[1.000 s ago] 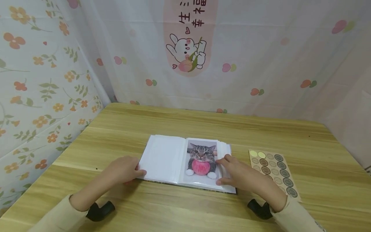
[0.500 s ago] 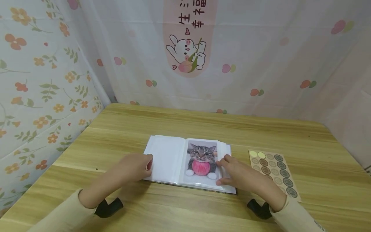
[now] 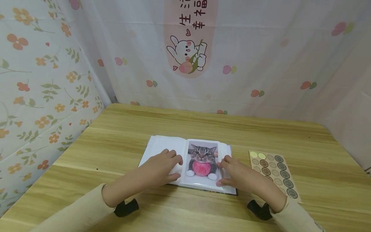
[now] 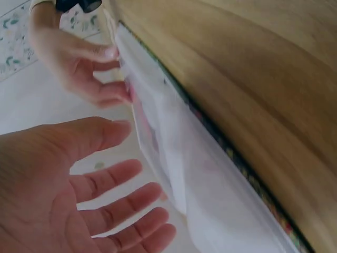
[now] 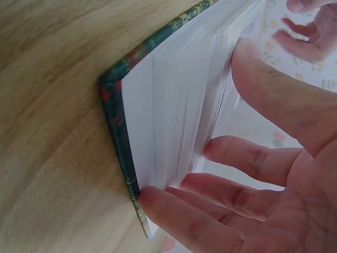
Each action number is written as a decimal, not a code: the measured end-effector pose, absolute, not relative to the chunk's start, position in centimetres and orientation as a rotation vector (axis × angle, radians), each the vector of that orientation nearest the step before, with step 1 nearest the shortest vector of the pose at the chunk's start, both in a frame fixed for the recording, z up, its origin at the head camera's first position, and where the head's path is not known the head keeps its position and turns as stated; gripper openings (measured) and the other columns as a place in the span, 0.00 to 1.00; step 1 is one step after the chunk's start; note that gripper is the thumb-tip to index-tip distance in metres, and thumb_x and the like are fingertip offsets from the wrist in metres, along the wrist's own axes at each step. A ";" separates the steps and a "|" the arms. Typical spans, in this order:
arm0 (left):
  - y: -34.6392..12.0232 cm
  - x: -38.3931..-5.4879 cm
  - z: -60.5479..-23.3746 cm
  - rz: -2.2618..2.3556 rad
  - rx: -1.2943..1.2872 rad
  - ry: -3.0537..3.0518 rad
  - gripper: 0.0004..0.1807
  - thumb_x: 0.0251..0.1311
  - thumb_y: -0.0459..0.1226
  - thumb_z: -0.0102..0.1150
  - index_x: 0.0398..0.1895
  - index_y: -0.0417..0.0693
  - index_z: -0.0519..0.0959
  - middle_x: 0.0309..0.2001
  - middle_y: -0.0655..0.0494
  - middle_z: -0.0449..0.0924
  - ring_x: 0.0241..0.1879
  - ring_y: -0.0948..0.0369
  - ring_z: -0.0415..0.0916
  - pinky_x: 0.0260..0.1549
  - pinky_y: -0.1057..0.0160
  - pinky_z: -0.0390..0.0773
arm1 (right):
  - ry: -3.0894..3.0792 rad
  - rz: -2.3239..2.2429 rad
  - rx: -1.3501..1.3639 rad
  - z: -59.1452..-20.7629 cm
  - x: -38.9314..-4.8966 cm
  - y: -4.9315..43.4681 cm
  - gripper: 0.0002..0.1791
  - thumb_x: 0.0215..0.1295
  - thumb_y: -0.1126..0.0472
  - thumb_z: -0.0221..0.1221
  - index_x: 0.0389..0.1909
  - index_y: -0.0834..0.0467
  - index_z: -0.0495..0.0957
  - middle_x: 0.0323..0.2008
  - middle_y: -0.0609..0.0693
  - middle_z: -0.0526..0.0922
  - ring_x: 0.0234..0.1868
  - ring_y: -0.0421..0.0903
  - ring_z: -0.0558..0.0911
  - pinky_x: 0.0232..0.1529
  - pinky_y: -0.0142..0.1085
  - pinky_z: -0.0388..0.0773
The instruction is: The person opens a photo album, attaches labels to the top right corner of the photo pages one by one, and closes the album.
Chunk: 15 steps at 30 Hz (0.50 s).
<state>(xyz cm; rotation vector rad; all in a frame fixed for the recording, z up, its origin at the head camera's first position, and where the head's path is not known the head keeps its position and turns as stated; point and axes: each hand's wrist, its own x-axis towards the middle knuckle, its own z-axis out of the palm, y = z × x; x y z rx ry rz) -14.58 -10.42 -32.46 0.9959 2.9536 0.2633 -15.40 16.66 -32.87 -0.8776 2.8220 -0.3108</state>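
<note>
Open photo album (image 3: 166, 145) beneath 2 hands, left hand (image 3: 159, 167) loosely spread above its left side, holding nothing, right hand (image 3: 242, 174) relaxed, half open, touching its right edge, cat photo (image 3: 201, 161) between them, sticker sheet (image 3: 276, 171) beside the right hand

- Left hand (image 3: 157, 167): fingers loosely bent and parted, thumb apart.
- Right hand (image 3: 240, 172): fingers spread, slightly bent, thumb apart.
- Left forearm (image 3: 124, 187) and right forearm (image 3: 272, 193) reach forward, slanting inward.
</note>
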 end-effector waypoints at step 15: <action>-7.3 -14.8 -33.7 0.194 1.087 2.854 0.30 0.59 0.52 0.57 0.63 0.56 0.68 0.62 0.49 0.67 0.58 0.52 0.68 0.45 0.54 0.78 | 2.815 -0.302 -0.850 -32.7 -15.6 16.5 0.27 0.49 0.46 0.66 0.42 0.64 0.78 0.36 0.50 0.73 0.33 0.40 0.72 0.36 0.35 0.77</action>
